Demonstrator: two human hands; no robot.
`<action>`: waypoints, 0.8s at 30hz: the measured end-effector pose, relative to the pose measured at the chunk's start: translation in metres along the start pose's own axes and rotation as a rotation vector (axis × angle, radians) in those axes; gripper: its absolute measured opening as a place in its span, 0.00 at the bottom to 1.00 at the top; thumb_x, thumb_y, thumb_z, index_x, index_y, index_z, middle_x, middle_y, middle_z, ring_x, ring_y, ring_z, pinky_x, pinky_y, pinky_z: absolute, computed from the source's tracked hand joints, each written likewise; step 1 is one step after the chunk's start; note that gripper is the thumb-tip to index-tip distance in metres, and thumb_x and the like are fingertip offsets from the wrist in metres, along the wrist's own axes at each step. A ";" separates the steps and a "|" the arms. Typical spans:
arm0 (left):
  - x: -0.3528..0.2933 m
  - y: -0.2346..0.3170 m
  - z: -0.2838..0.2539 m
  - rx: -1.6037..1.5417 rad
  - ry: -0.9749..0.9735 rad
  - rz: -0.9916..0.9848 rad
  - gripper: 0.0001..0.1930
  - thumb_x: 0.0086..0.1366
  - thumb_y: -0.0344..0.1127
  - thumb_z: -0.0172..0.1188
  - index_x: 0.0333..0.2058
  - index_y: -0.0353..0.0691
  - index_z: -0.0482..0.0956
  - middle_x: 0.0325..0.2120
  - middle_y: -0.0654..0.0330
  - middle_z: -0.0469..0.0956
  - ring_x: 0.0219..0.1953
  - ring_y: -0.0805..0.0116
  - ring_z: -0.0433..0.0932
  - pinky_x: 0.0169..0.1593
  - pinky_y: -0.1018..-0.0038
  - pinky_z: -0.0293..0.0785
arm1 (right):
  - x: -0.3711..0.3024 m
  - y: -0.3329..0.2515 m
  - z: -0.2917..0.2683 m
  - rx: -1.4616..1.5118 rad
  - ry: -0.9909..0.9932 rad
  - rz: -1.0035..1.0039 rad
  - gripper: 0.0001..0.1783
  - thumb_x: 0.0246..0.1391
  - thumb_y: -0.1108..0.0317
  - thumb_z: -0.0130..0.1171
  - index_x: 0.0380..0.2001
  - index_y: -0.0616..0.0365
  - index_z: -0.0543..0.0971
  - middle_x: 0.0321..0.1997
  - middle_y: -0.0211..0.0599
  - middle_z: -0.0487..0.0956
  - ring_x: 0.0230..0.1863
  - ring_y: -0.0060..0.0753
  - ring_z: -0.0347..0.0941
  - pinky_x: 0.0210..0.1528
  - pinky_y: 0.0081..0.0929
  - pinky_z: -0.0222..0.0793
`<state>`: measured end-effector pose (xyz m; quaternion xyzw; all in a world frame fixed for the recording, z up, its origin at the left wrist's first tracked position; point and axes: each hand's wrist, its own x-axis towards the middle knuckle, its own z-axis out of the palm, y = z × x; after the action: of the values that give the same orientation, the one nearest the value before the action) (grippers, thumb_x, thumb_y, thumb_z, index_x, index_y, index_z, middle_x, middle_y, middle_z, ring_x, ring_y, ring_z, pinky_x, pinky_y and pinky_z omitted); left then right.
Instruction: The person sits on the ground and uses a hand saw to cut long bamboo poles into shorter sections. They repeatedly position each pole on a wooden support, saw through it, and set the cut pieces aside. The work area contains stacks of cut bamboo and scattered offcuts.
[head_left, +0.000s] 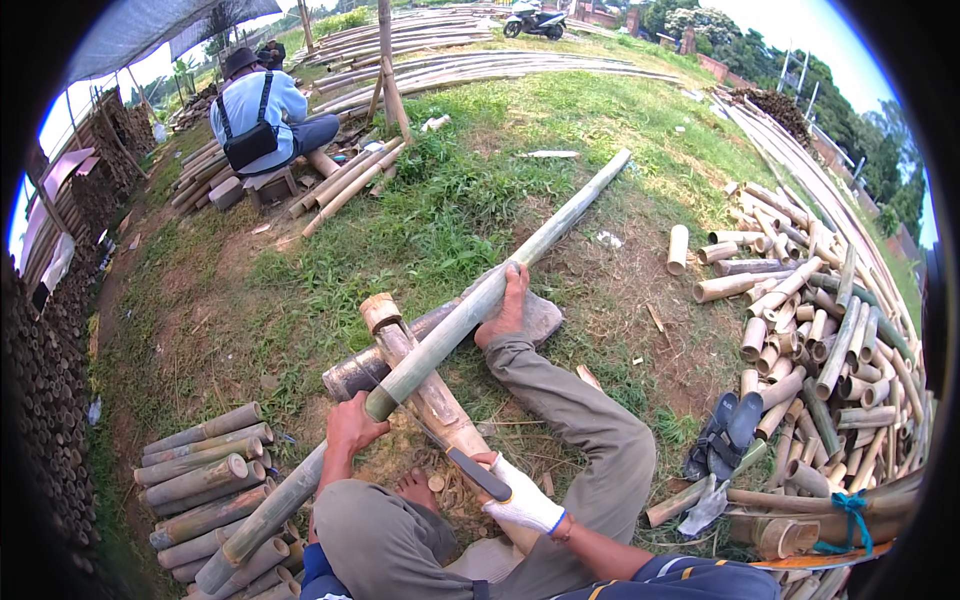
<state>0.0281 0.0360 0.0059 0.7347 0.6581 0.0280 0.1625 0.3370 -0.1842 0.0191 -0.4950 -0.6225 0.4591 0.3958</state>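
A long greenish bamboo pole slants from the lower left to the upper right across my lap. My bare left hand is closed round it near a joint. My right hand, in a white glove, grips the dark handle of a handsaw. Its thin blade runs up and left to the pole, just right of my left hand; how deep it sits there I cannot tell. Under the pole lies a thick cut-open bamboo support, crossing a darker log. My bare foot presses against the pole farther up.
Short cut bamboo pieces lie stacked at the lower left and heaped at the right. Dark sandals rest beside the heap. Another person sits at the upper left near long bamboo poles. A motorbike stands far off.
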 end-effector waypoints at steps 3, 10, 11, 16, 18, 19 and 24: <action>0.004 0.010 0.007 -0.026 -0.031 0.017 0.37 0.50 0.56 0.79 0.56 0.42 0.84 0.43 0.40 0.91 0.48 0.36 0.90 0.58 0.47 0.84 | -0.116 -0.019 -0.037 -0.055 0.062 0.147 0.40 0.58 0.69 0.70 0.74 0.52 0.71 0.56 0.42 0.83 0.50 0.38 0.85 0.56 0.34 0.81; -0.001 0.004 0.014 -0.004 0.057 -0.012 0.34 0.50 0.55 0.81 0.53 0.42 0.85 0.42 0.40 0.91 0.46 0.37 0.91 0.55 0.46 0.87 | 0.017 0.009 0.003 -0.044 0.018 0.021 0.37 0.58 0.70 0.69 0.71 0.55 0.72 0.54 0.45 0.81 0.51 0.40 0.81 0.58 0.36 0.78; 0.003 0.005 0.017 -0.026 0.051 0.010 0.34 0.50 0.55 0.81 0.53 0.43 0.85 0.42 0.41 0.91 0.46 0.37 0.91 0.55 0.46 0.87 | 0.062 0.023 0.017 0.012 0.012 0.017 0.36 0.58 0.69 0.69 0.71 0.55 0.72 0.55 0.48 0.80 0.55 0.43 0.80 0.61 0.38 0.76; 0.011 0.005 0.018 -0.047 -0.002 0.045 0.41 0.52 0.56 0.81 0.62 0.43 0.83 0.48 0.40 0.91 0.52 0.38 0.90 0.60 0.48 0.85 | 0.100 0.025 0.033 0.091 0.021 0.080 0.35 0.59 0.76 0.65 0.70 0.56 0.71 0.48 0.38 0.79 0.44 0.31 0.78 0.50 0.31 0.77; 0.009 0.006 0.006 -0.052 -0.040 0.012 0.36 0.51 0.55 0.80 0.55 0.41 0.84 0.45 0.39 0.91 0.49 0.36 0.90 0.59 0.46 0.85 | 0.062 0.027 0.025 -0.067 0.103 -0.071 0.35 0.59 0.81 0.61 0.71 0.56 0.70 0.46 0.33 0.76 0.40 0.20 0.73 0.48 0.24 0.75; 0.005 -0.001 0.000 -0.055 -0.027 -0.001 0.36 0.50 0.55 0.79 0.54 0.41 0.83 0.44 0.39 0.91 0.49 0.36 0.90 0.58 0.46 0.85 | 0.027 -0.001 0.008 0.058 -0.020 0.145 0.36 0.59 0.82 0.59 0.71 0.57 0.70 0.53 0.36 0.76 0.48 0.23 0.75 0.57 0.25 0.74; -0.013 -0.021 0.006 -0.055 -0.009 -0.036 0.33 0.51 0.54 0.78 0.50 0.40 0.83 0.42 0.38 0.90 0.48 0.34 0.89 0.57 0.45 0.85 | -0.116 -0.045 -0.037 -0.125 -0.018 0.260 0.38 0.55 0.78 0.65 0.71 0.57 0.73 0.59 0.37 0.79 0.47 0.28 0.77 0.57 0.30 0.77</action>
<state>0.0074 0.0243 -0.0034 0.7180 0.6695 0.0399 0.1862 0.3835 -0.2957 0.0683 -0.5911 -0.5840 0.4712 0.2957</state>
